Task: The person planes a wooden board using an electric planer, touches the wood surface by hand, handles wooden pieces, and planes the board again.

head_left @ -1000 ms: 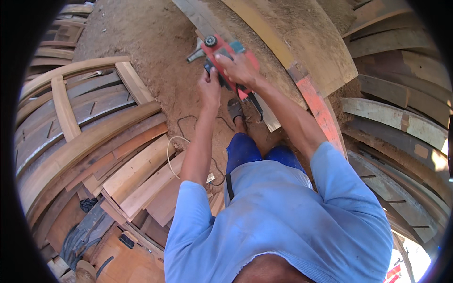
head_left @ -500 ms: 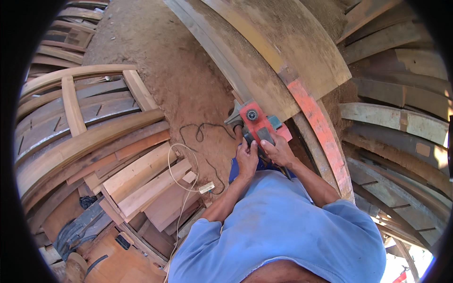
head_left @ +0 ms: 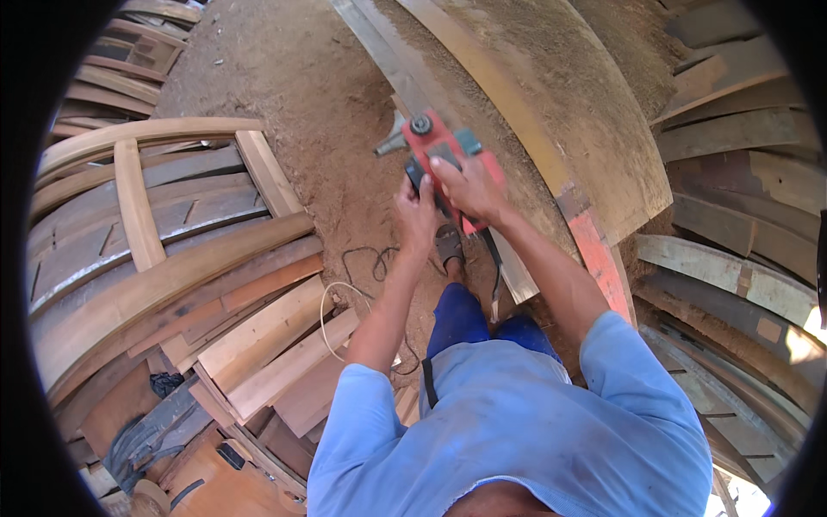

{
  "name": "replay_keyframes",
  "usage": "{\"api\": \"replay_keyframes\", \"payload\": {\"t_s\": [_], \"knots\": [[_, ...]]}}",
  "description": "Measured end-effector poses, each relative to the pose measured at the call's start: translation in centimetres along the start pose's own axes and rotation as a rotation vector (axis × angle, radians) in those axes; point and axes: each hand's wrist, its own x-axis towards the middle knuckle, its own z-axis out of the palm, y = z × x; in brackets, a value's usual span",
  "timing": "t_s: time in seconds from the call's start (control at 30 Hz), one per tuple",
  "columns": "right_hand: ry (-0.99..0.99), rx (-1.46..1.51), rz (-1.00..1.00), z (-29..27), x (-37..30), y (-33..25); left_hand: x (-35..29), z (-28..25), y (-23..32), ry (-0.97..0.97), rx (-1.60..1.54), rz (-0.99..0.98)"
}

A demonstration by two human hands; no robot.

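A red electric hand planer (head_left: 441, 138) with a round dark front knob is in front of me, over the near part of a long, narrow wooden board (head_left: 403, 76). My right hand (head_left: 472, 188) is wrapped round its dark rear handle. The fingers of my left hand (head_left: 415, 214) close on the black part at the planer's left side. A grey metal side guide (head_left: 392, 140) juts out to the left of the planer. From its back a black cord (head_left: 497, 267) hangs down towards my legs. The planer's sole is hidden from view.
To the left lie a wooden frame (head_left: 136, 202) and stacked planks (head_left: 276, 345). A broad dusty panel (head_left: 594, 112) and a yellow-and-red strip (head_left: 517, 103) are on the right, with more boards (head_left: 715, 220) beyond. A pale cable (head_left: 326, 319) loops on the dirt floor near my foot (head_left: 449, 246).
Both hands have carried the planer forward, away from my body, and a little left. My arms are more stretched out, and my legs and one foot now show below the planer.
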Motion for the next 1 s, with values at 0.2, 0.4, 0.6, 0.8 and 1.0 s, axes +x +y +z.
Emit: {"api": "replay_keyframes", "payload": {"t_s": [0.2,0.4,0.6,0.8,1.0], "knots": [[0.026,-0.084,-0.212,2.0,12.8,-3.3,12.6,-2.4,1.0,0.037,0.085,-0.032],[0.031,-0.025,-0.256,1.9,11.1,-2.4,11.0,-2.8,-0.5,0.048,0.036,0.025],[-0.071,0.051,0.032,-0.1,-3.0,0.2,-1.8,-1.5,-0.1,-0.03,0.235,-0.159],[-0.051,0.053,0.13,-2.6,-20.2,9.6,-20.7,1.4,-3.5,-0.121,0.073,-0.247],[-0.105,0.179,0.205,-2.3,-26.7,12.5,-27.6,2.2,-4.3,-0.073,0.067,-0.316]]}}
